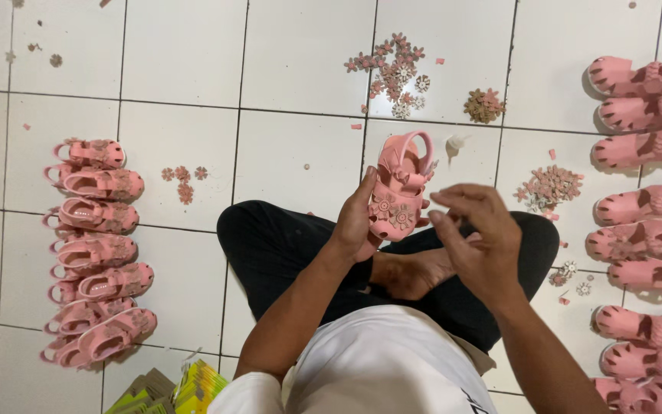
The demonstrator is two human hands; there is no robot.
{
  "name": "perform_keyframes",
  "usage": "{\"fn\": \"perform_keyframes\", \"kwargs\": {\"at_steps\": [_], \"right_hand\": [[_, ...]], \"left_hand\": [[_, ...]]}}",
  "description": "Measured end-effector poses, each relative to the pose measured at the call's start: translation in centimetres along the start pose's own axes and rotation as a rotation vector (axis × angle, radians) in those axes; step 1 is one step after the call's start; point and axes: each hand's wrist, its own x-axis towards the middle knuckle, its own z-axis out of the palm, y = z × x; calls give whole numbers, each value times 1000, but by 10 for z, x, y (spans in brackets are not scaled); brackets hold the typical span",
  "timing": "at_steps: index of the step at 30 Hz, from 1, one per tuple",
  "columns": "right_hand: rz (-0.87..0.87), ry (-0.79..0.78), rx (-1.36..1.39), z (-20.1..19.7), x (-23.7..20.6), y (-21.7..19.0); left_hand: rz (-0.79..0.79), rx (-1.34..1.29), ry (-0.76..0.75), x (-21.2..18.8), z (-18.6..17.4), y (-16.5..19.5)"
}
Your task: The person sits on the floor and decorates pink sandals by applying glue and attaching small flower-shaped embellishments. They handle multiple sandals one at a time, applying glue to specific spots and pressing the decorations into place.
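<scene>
My left hand (pixel 355 222) grips a small pink sandal (pixel 398 184) from its left side, toe toward me, heel strap pointing away. Pink flower decorations sit on its front. My right hand (pixel 480 234) hovers just right of the sandal with fingers curled and thumb and forefinger pinched together; whether a small piece sits between them I cannot tell. I sit cross-legged on a white tiled floor (pixel 185 54) in black trousers.
A row of several pink sandals (pixel 93 253) lies on the left, another row of pink sandals (pixel 645 207) on the right. Piles of small flower decorations (pixel 394 69) lie ahead, more flower pieces (pixel 549 185) to the right. Yellow-green cardboard boxes (pixel 181 387) sit near my left side.
</scene>
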Motion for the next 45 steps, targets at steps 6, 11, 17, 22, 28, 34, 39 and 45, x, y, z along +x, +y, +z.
{"fn": "perform_keyframes", "kwargs": {"at_steps": [6,11,17,22,28,34,39,45], "right_hand": [[47,7,13,14,-26,7],[198,-53,100,7,-23,21],[144,-166,513,0,-24,36],[347,-141,415,-5,-17,31],[661,-361,326,17,11,26],[476,-257,407,27,-27,61],[604,-105,-152,23,-19,156],[334,80,-349,41,40,216]], "left_hand": [[72,87,43,-1,11,-18],[126,180,86,1,13,-23],[60,121,121,-2,17,-18],[194,401,35,-6,8,-15],[356,796,72,-6,-11,-21],[91,206,128,-21,-46,-1],[124,109,156,-30,-61,13],[91,2,145,-6,-50,22]]}}
